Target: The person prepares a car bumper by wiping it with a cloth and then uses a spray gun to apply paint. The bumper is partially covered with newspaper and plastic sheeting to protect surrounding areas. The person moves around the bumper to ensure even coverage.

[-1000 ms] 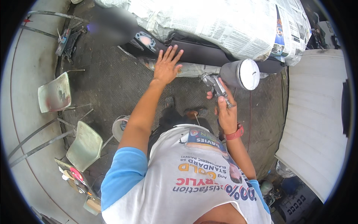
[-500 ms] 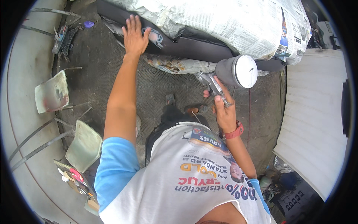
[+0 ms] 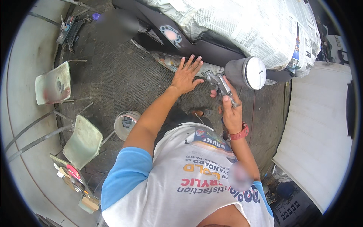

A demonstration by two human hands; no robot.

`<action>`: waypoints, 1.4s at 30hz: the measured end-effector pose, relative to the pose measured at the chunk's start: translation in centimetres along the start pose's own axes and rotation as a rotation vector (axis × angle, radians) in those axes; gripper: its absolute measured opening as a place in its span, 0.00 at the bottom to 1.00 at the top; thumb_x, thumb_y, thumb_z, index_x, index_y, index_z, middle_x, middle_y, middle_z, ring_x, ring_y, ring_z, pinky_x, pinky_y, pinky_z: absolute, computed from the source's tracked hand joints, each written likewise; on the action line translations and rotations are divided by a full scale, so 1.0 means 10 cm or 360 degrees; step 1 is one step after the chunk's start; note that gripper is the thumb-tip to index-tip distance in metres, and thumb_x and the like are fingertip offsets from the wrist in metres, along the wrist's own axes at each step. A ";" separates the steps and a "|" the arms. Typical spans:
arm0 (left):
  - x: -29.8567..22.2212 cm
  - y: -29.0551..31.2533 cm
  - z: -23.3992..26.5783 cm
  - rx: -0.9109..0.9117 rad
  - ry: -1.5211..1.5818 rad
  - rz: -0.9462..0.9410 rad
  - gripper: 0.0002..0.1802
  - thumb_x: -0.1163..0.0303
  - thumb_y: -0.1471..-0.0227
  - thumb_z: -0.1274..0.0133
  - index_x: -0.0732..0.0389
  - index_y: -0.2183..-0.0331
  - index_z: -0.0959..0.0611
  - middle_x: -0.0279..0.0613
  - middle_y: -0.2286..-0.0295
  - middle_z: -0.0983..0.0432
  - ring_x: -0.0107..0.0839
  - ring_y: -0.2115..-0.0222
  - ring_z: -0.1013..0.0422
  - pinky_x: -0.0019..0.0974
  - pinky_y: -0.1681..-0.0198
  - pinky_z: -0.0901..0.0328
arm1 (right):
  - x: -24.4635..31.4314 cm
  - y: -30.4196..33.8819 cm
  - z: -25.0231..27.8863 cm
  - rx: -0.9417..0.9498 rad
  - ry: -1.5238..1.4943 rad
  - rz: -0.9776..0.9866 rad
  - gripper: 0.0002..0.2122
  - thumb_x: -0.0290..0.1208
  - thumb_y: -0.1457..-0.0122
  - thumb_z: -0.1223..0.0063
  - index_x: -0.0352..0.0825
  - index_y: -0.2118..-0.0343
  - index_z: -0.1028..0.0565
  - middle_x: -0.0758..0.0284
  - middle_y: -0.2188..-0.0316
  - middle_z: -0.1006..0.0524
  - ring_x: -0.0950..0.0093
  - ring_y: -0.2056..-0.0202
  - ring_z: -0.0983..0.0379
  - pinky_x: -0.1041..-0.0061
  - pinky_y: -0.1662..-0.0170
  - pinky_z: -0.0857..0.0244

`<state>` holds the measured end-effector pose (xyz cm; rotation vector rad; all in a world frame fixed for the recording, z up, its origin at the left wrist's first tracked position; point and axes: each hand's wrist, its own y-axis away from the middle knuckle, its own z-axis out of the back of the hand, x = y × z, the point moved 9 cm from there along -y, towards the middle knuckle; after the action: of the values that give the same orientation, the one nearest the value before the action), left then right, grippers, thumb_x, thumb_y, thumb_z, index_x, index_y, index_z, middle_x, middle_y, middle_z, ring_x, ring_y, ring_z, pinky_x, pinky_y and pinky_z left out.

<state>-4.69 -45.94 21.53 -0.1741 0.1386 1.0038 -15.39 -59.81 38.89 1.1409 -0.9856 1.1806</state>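
Note:
A spray gun (image 3: 223, 84) with a large grey cup (image 3: 245, 72) is held in my right hand (image 3: 230, 108), fingers wrapped round its handle. My left hand (image 3: 188, 75) is stretched out flat with fingers spread, holding nothing. Its fingertips are close to the lower edge of a dark grey bumper-like panel (image 3: 211, 53); I cannot tell whether they touch it. A pale, pinkish patch (image 3: 171, 34) shows on the panel, left of and beyond that hand. Newspaper masking (image 3: 234, 22) covers the large body above the panel, and more newspaper (image 3: 166, 60) hangs below it.
At the left stand two worn chairs (image 3: 55, 83) and a small stand with tape rolls (image 3: 75, 179). A white bucket (image 3: 126, 125) sits on the dark floor beside my left arm. A jack-like metal tool (image 3: 70, 32) lies far left. Pale sheeting (image 3: 314, 125) borders the right side.
My left hand has come off the panel beside the pale patch and moved right and nearer to me. The bucket has come into view. My right hand keeps the spray gun almost where it was.

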 end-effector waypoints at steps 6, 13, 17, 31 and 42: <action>0.96 -0.20 0.35 -0.0068 -0.0262 -0.0204 0.36 0.36 0.29 0.61 0.24 0.25 0.43 0.28 0.23 0.55 0.40 0.23 0.58 0.62 0.21 0.64 | 0.08 -0.06 -0.10 -0.0012 0.0012 -0.0002 0.25 0.37 0.24 0.52 0.39 0.27 0.33 0.63 0.58 0.13 0.89 0.76 0.33 0.83 0.72 0.36; 2.52 -0.56 0.85 -0.0615 -0.0054 0.0663 0.41 0.38 0.28 0.62 0.50 0.24 0.41 0.46 0.24 0.53 0.47 0.23 0.55 0.61 0.22 0.60 | 0.10 -0.03 -0.13 0.0001 0.0003 0.0030 0.25 0.36 0.24 0.52 0.38 0.27 0.33 0.62 0.56 0.13 0.89 0.74 0.30 0.84 0.72 0.35; 2.29 -0.76 0.78 -0.0714 0.0086 0.0732 0.43 0.42 0.27 0.60 0.62 0.26 0.40 0.54 0.25 0.51 0.49 0.24 0.54 0.57 0.22 0.59 | 0.07 -0.03 -0.14 -0.0023 -0.0011 0.0012 0.25 0.36 0.24 0.52 0.38 0.27 0.33 0.62 0.56 0.13 0.89 0.73 0.30 0.84 0.72 0.35; 1.88 -0.86 0.97 -0.1238 0.2826 0.0970 0.39 0.51 0.22 0.61 0.75 0.28 0.41 0.58 0.28 0.44 0.47 0.29 0.41 0.48 0.25 0.48 | 0.14 -0.06 -0.06 -0.0037 0.0018 0.0059 0.25 0.38 0.24 0.52 0.37 0.28 0.32 0.64 0.58 0.14 0.89 0.75 0.32 0.84 0.73 0.36; 2.21 -0.67 1.18 -0.1066 0.1625 0.1006 0.36 0.52 0.23 0.63 0.68 0.27 0.40 0.63 0.30 0.38 0.56 0.29 0.41 0.51 0.25 0.48 | 0.12 -0.06 -0.08 0.0006 0.0025 0.0018 0.26 0.41 0.25 0.50 0.38 0.27 0.32 0.63 0.56 0.13 0.90 0.75 0.34 0.84 0.72 0.36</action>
<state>13.12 -28.73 29.30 -1.3212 0.8247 1.4821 -14.60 -58.81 39.83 1.1286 -0.9795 1.1995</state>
